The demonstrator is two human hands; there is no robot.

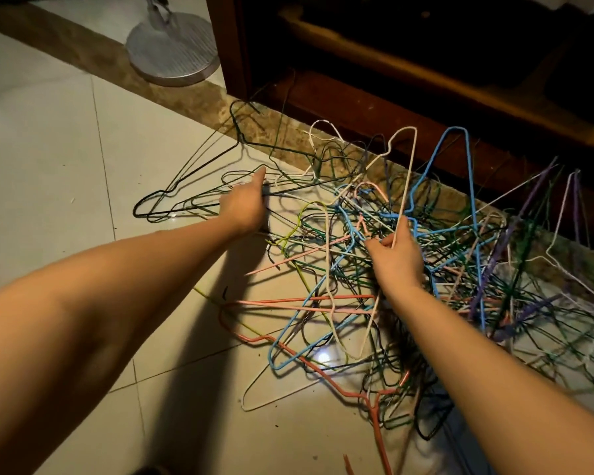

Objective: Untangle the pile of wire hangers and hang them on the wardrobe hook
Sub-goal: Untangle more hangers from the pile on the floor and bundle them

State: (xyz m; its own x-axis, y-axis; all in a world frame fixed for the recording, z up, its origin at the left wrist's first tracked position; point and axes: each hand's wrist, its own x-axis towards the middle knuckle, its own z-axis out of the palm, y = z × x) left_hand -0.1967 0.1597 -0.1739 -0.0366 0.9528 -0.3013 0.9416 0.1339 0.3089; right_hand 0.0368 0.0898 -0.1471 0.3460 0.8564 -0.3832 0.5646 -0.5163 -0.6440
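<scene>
A tangled pile of wire hangers (436, 269) in blue, pink, green, purple, white and black lies on the tiled floor in front of the open wardrobe (426, 63). My right hand (396, 258) pinches a cream hanger (407, 166) by its wire and holds it upright over the middle of the pile. My left hand (244, 204) reaches to the left side, index finger extended, its other fingers curled round dark green and black hangers (186, 186) that lie flat on the floor. No wardrobe hook is in view.
A wooden rail (426, 80) runs across the dark wardrobe interior. A round grey fan base (172, 53) stands on the floor to the left of the wardrobe. Pale glossy tiles (48, 149) stretch to the left and front.
</scene>
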